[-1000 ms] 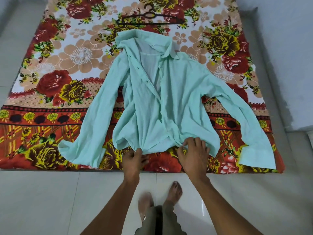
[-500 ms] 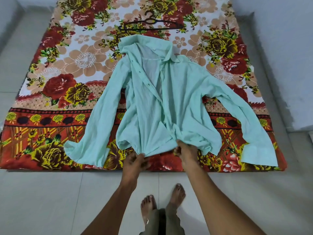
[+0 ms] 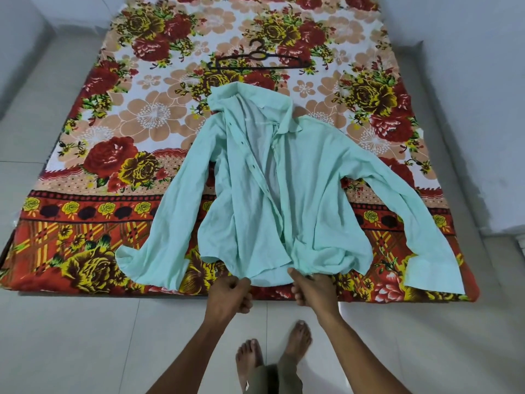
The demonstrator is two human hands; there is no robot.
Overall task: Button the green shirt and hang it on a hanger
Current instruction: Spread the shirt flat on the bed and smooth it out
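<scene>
Green shirt (image 3: 284, 194) lies unbuttoned on floral sheet (image 3: 113, 166), hanger (image 3: 257, 59) beyond collar. I see left hand (image 3: 228, 294) curled, pinching hem at left front panel; right hand (image 3: 311, 288) curled, gripping right hem.

Soft, even daylight; sharp focus, wide-angle bending at edges.

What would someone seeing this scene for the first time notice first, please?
The pale green shirt lies spread open and unbuttoned on a loud red and yellow floral bedsheet. At its near hem the left hand and right hand grip the fabric. A dark hanger lies on the sheet beyond the collar.
</scene>
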